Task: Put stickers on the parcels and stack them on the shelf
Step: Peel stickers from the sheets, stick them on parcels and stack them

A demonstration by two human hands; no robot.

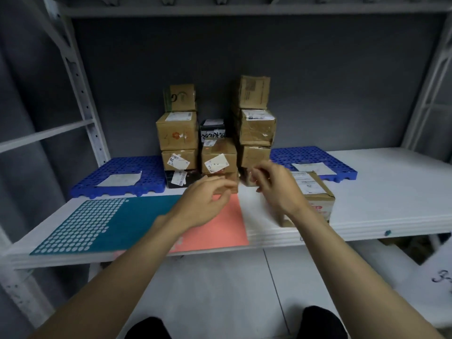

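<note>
On shelf: left hand loosely open, empty; right hand blurred, grip unclear. Advise: press sticker flat on parcel, then stack squarely.

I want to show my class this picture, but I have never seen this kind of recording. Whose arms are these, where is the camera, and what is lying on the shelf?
There is one picture, from a camera worn on a person's head, looking forward and down. The two bare arms are that person's own. The left hand and right hand reach toward stacks of cardboard parcels at the back of a white shelf. Motion blur hides whether either hand holds anything. One more parcel sits apart, nearer the front, on the right. Also on the shelf: two blue perforated trays bearing paper sheets, a teal sticker sheet and a pink sheet.
</note>
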